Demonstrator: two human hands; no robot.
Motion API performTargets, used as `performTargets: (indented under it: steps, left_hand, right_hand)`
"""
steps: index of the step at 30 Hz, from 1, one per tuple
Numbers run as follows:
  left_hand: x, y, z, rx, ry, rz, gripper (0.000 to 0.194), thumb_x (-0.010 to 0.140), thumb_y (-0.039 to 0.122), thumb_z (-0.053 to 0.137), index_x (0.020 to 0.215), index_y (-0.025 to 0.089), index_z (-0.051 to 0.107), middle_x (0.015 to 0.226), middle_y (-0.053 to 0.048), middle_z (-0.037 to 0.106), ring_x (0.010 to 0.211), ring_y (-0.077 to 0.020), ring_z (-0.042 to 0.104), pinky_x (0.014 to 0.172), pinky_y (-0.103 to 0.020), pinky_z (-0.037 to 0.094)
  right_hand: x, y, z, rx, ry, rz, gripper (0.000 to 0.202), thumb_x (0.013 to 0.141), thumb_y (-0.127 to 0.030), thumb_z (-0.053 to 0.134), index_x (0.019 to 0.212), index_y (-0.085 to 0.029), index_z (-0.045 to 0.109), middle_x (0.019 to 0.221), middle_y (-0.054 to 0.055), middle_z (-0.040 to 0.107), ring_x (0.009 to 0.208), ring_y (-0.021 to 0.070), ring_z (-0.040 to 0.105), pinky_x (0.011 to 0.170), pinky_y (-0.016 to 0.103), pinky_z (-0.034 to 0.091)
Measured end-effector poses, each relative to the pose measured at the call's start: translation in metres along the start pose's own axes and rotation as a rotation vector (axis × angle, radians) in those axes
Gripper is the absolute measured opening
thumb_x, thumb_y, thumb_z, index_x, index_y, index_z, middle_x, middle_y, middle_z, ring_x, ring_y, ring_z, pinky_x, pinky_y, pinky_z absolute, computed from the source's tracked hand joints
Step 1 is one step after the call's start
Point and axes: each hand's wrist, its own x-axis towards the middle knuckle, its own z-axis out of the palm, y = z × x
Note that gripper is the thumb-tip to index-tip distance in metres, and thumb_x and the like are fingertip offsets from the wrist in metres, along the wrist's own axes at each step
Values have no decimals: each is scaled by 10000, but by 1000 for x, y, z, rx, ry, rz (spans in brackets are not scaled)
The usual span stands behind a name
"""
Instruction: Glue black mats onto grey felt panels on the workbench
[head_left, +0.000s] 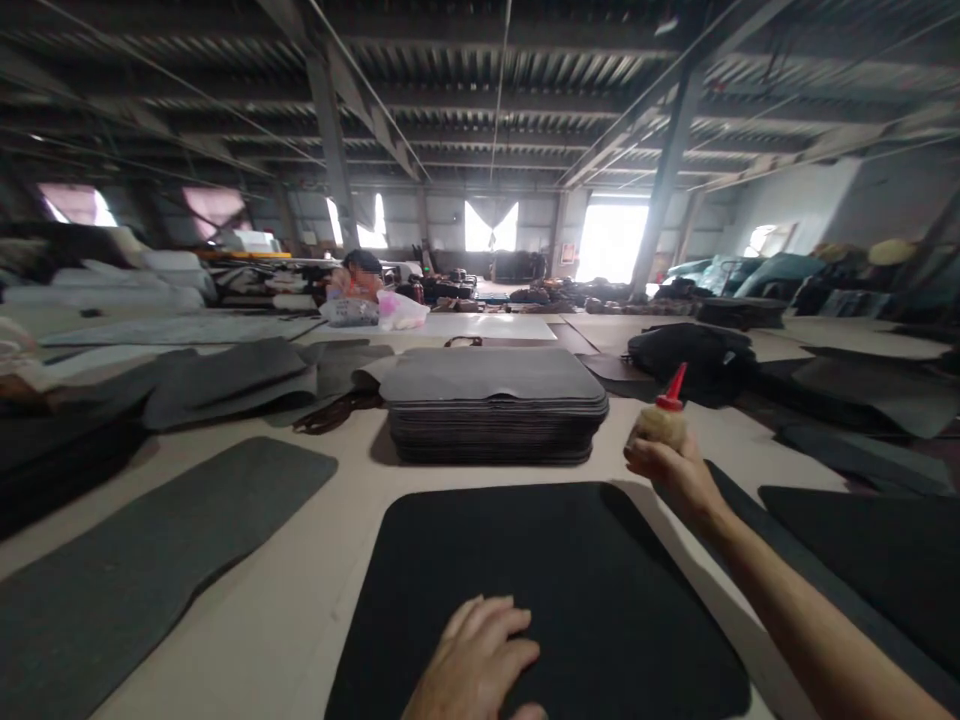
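Black mat [540, 590] pinned by left hand [480, 665], fingers flat, spread; right hand [671, 470] clamped on glue bottle [664, 420], upright beyond mat's far-right corner.

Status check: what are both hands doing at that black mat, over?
Left hand flat on black mat. Right hand grips red-capped squeeze bottle, upright, beyond the mat's far right corner. Stack of grey mats behind; nothing between.

Right hand [673, 470] holds a glue bottle [661, 421]; left hand [472, 665] presses a black mat [592, 590].
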Motion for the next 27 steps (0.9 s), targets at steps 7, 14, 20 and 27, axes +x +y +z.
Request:
performTargets:
  steps: [7, 14, 20, 27]
  left_hand:
    - [9, 44, -47, -200, -62, -206, 377, 939, 431, 637, 1266, 246, 638, 1404, -69, 606, 1374, -286, 473, 1196, -526, 326]
    - [10, 41, -47, -165, -77, -162, 407, 925, 458, 656, 1232, 189, 666, 1318, -81, 652, 1294, -263, 537, 1140, -429, 390]
    - [11, 43, -48, -90, -55, -99, 365, 972, 436, 590, 1196, 163, 682, 1288, -81, 674, 1279, -233, 563, 1184, -358, 339]
    - [18, 42, -53, -9, -185, -56, 434, 994, 468, 531, 1307, 180, 618, 1440, -66, 582, 1398, -245, 460, 1225, -391, 295]
  right_hand:
    - [-78, -46, 6, -274, -377, 130, 791, 621, -515, 865, 1291, -271, 524, 1154, 89, 675, 986, 316, 685, 780, 370, 603]
    - [-98, -75, 51, -388, -521, -47, 612, 666, -568, 780, 1173, -301, 563, 1064, 58, 699, 920, 310, 683, 679, 343, 580]
    - [-105, -98, 96, -324, -653, -120, 597, 619, -534, 803, 1102, -249, 598, 950, 24, 683, 810, 251, 660, 658, 308, 550]
    - [-109, -106, 121, -173, -580, -80, 575, 605, -505, 816, 1087, -248, 637, 943, 22, 684, 784, 237, 657, 654, 308, 555]
